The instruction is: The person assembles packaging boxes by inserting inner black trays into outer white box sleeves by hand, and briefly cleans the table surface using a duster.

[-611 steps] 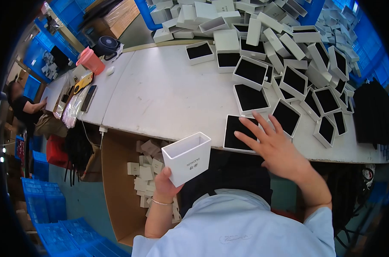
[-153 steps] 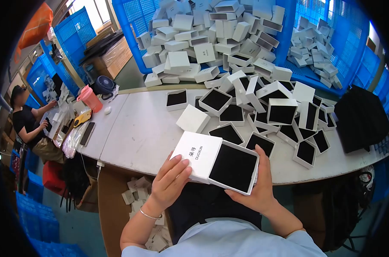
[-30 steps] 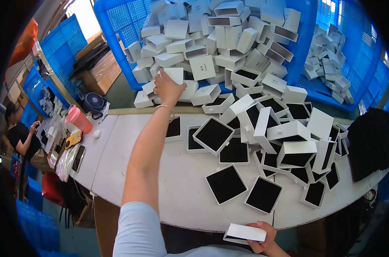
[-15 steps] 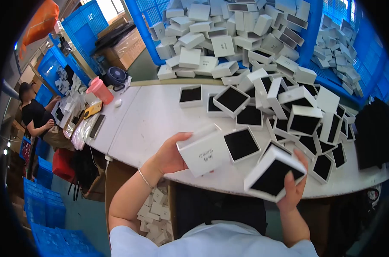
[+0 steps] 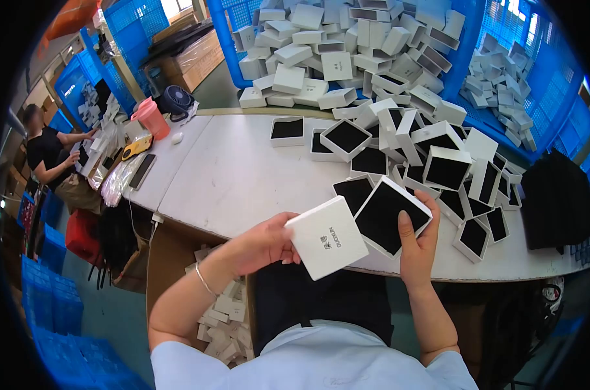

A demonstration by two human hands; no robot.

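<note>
My left hand [image 5: 269, 246] grips a white box sleeve [image 5: 327, 238] by its left side, its printed face turned up. My right hand [image 5: 418, 244] holds a white tray with a black lining [image 5: 387, 214], the thumb pressing on the black surface. Sleeve and tray are side by side over the front table edge, their near edges meeting or almost meeting; which, I cannot tell. Just behind them a black-lined tray [image 5: 355, 192] lies on the white table [image 5: 243, 175]. More such trays [image 5: 447, 168] are heaped to the right.
A blue crate [image 5: 235, 65] of white sleeves stands behind the table. At the left are a pink cup [image 5: 150, 118], a small fan [image 5: 176, 99] and a phone [image 5: 142, 171]. Below is a cardboard box [image 5: 168, 260] with small white boxes. A co-worker [image 5: 51, 156] sits far left.
The sleeve and the tray have come together from apart. My right hand has moved left and up with the tray, which has turned flatter. The sleeve has moved slightly right.
</note>
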